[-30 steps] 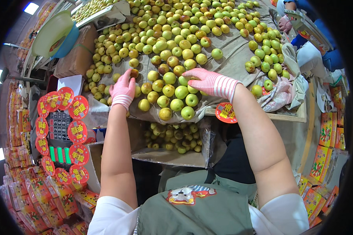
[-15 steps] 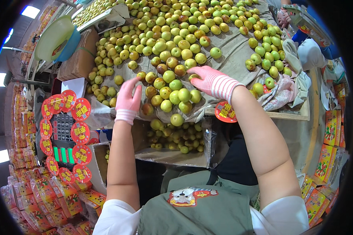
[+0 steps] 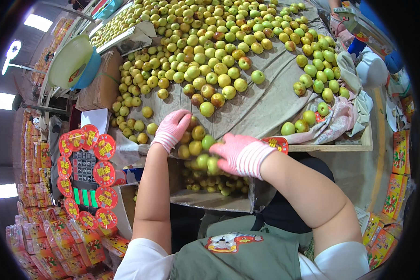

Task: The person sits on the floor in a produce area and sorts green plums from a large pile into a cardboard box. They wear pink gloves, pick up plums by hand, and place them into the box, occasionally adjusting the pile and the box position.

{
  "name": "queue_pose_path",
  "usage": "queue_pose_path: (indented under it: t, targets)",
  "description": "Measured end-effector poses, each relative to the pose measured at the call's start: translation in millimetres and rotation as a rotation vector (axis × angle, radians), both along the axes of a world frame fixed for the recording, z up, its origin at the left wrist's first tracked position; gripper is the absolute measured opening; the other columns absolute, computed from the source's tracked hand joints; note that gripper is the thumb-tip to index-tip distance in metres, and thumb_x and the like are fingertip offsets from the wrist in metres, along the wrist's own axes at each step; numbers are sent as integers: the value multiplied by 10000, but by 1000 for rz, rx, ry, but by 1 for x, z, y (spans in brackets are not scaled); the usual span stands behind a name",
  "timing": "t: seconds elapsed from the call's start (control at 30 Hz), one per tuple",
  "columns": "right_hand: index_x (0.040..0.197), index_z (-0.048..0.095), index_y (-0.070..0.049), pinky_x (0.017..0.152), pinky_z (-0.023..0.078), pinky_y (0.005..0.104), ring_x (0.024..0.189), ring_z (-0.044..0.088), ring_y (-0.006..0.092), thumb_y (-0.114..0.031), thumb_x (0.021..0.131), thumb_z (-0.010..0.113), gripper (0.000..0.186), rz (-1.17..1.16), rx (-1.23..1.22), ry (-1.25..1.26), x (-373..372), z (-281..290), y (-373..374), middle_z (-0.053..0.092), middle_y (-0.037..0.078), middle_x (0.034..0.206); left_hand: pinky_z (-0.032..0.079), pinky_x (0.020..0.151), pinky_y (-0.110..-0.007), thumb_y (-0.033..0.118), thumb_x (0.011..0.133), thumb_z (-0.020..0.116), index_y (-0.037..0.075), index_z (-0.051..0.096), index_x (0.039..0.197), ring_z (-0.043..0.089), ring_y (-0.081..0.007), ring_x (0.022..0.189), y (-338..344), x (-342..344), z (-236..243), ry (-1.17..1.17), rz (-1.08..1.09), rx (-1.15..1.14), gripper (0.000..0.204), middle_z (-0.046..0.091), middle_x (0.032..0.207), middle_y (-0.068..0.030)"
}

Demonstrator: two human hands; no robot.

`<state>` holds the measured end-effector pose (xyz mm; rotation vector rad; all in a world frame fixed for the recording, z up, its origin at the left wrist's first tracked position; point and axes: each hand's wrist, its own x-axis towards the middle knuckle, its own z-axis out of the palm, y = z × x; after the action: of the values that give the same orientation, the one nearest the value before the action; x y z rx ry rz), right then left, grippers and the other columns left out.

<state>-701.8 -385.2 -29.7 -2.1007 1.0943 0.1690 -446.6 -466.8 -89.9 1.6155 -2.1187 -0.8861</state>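
My left hand (image 3: 175, 123), in a pink striped glove, has its fingers bent and together at the left of a group of greenish-yellow round fruit (image 3: 197, 132); what, if anything, is inside them is hidden. My right hand (image 3: 233, 154), gloved alike, rests against the group's right side with its fingers apart. The group spills, partly blurred, over the front of the cloth-covered table (image 3: 233, 121) above an open box (image 3: 219, 204) holding more fruit. A large spread of the same fruit lies farther back.
A box-shaped block (image 3: 100, 79) and stacked bowls (image 3: 70, 60) stand left, above a calculator ringed with red stickers (image 3: 84, 163). A crumpled cloth (image 3: 340, 112) lies right. A co-worker's gloved hand (image 3: 340, 28) is at the upper right. Packaged goods (image 3: 51, 242) are piled lower left.
Both hands have moved down toward me with the front group of fruit, which has slid to the table's edge and into the box's opening, leaving bare cloth behind. My right hand has turned inward.
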Motion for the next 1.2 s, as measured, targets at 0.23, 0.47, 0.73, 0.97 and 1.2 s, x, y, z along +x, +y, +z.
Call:
queue_pose_path:
  t: [0.23, 0.47, 0.73, 0.97, 1.2]
  targets:
    - [1136, 647, -127, 883, 523, 474, 989, 659, 345, -342, 920, 577, 313, -113, -297, -393, -5, 20, 7, 649, 143, 1061, 439, 1050, -398, 380, 923, 616, 95, 640, 1251, 565, -330, 1227, -104, -16, 8, -27, 233, -430, 436, 602, 1317, -159]
    - [1106, 649, -109, 901, 504, 448, 986, 651, 318, -352, 923, 588, 310, -78, -287, -457, -13, 31, 15, 640, 127, 1048, 252, 1155, -543, 740, 831, 520, 357, 437, 1488, 382, -372, 1416, -191, -48, 8, -548, 442, -50, 764, 354, 1589, -90]
    - [1212, 638, -124, 947, 494, 461, 1058, 626, 343, -363, 922, 585, 379, -90, -166, -439, -22, 30, 2, 637, 135, 1128, 278, 1131, -542, 690, 863, 537, 374, 581, 1352, 392, -384, 1367, -160, -87, 13, -649, 50, -217, 583, 399, 1551, -4]
    - [1221, 636, -94, 904, 524, 466, 1018, 639, 373, -325, 909, 592, 391, -151, -184, -434, -32, 20, -11, 648, 155, 1125, 275, 1148, -568, 525, 905, 546, 276, 602, 1323, 344, -397, 1409, -75, -99, 9, -584, -290, -366, 489, 461, 1500, -39]
    - [1173, 654, -121, 897, 510, 465, 986, 658, 333, -377, 926, 574, 364, -48, -231, -548, -23, 25, 14, 660, 134, 1058, 308, 1151, -547, 337, 846, 685, 213, 596, 1340, 361, -416, 1401, 1, -72, 17, -435, -431, -376, 517, 455, 1500, -97]
